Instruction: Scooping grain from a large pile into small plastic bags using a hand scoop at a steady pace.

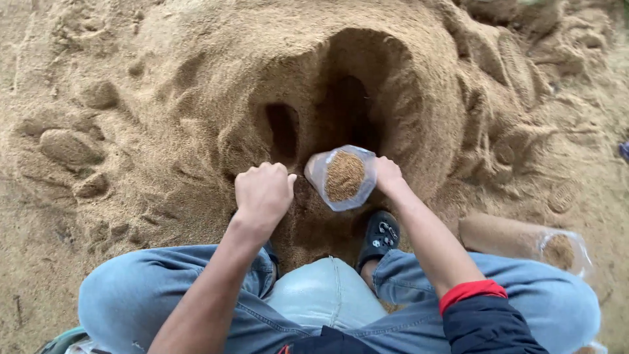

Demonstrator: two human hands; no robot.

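From the head view, one open clear bag (342,177) full of sawdust stands before the dug hollow (347,111). The right hand (388,176) grips its rim; the left hand (263,193), a closed fist, is just left. One second filled bag (521,239) lies well right.

Left arm: bare forearm, rising from the lower left of the view toward the centre, wrist straight. Left hand (263,191): curled into a loose fist, knuckles up, back of the hand facing the camera, fingers folded under and hidden; whether it grips anything cannot be told.

Right arm: bare forearm running from the lower right up toward the centre, sleeve pushed back above the elbow, dark with a red cuff. Right hand (386,174): smaller in view, turned inward, fingers hidden on the far side, thumb side toward the left hand. The two hands sit near each other, apart.
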